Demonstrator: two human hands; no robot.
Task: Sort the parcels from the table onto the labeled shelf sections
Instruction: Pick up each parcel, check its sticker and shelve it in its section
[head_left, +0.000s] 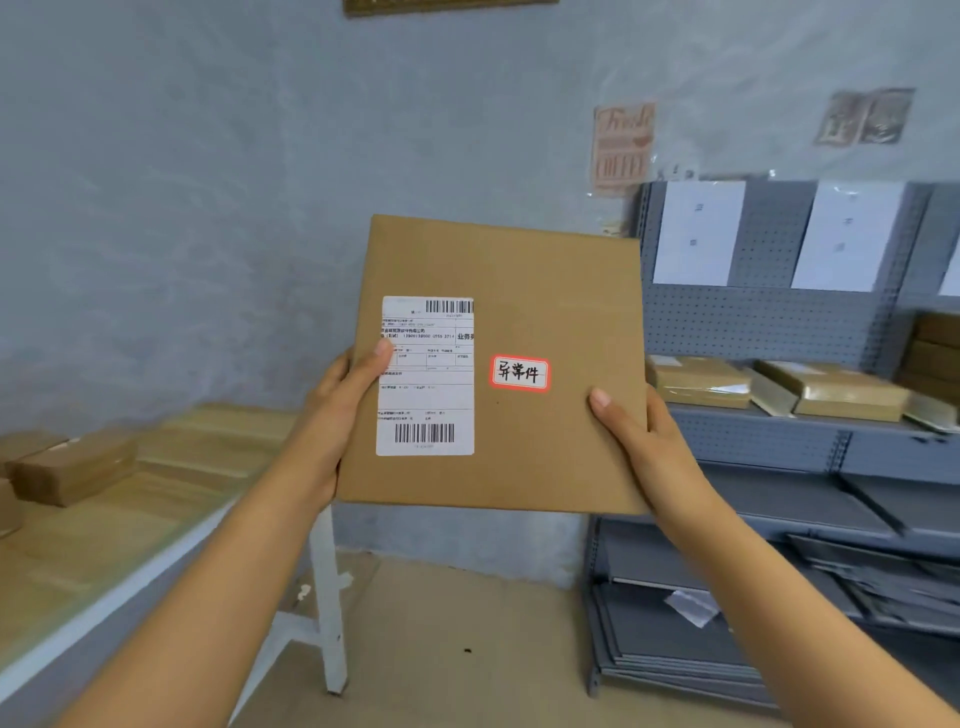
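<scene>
Flat cardboard parcel held up in the air at centre of view, between the table on the left and the grey shelf unit on the right, touching neither. Face toward the camera: white shipping label on its left half, small red-bordered handwritten sticker just right of it. Handling estimate: thin, stiff board, probably light; surface matte, so slip unlikely; edges will take a pinch without crushing. Best hold is at opposite side edges low down, as now. Left hand grips the left edge, thumb laid over the front onto the label's margin, fingers behind and hidden. Right hand grips the lower right edge, thumb on the front, fingers behind. Both forearms reach forward and up, roughly symmetrical. White section sheets on the shelf's back panel are too blurred to read. More parcels lie on the shelf.
</scene>
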